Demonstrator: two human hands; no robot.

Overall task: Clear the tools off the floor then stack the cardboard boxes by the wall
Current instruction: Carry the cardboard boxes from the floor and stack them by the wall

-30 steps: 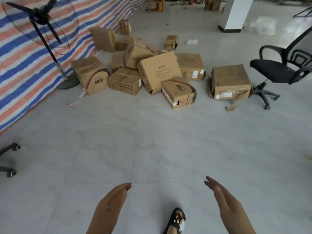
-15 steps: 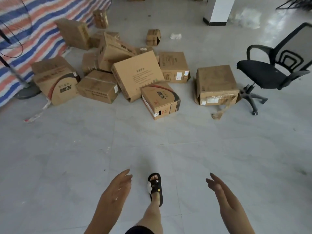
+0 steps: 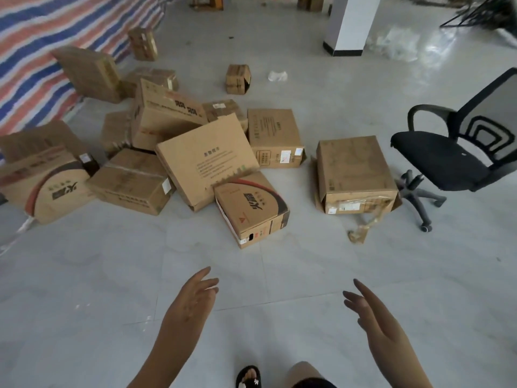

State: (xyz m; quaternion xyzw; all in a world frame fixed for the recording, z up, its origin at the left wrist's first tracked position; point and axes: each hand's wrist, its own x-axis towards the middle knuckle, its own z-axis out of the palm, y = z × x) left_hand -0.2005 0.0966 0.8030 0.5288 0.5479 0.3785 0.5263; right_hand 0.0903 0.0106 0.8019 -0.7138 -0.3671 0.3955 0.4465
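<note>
Several brown cardboard boxes lie scattered on the grey tiled floor ahead. Nearest is a small box with a red and black arc print. A large flat box with printed text leans behind it. A square box with torn tape sits apart to the right. More boxes pile up at the left, one with the same arc print. My left hand and my right hand are both empty with fingers spread, held low in front of me, well short of the boxes. No tools are visible.
A black office chair stands right of the boxes. A striped tarp wall runs along the left. A white pillar stands at the back. My sandalled foot shows at the bottom edge.
I have walked closer to the boxes, which now look larger and nearer. The standing fan has left the view at the left. Both hands stay open and empty.
</note>
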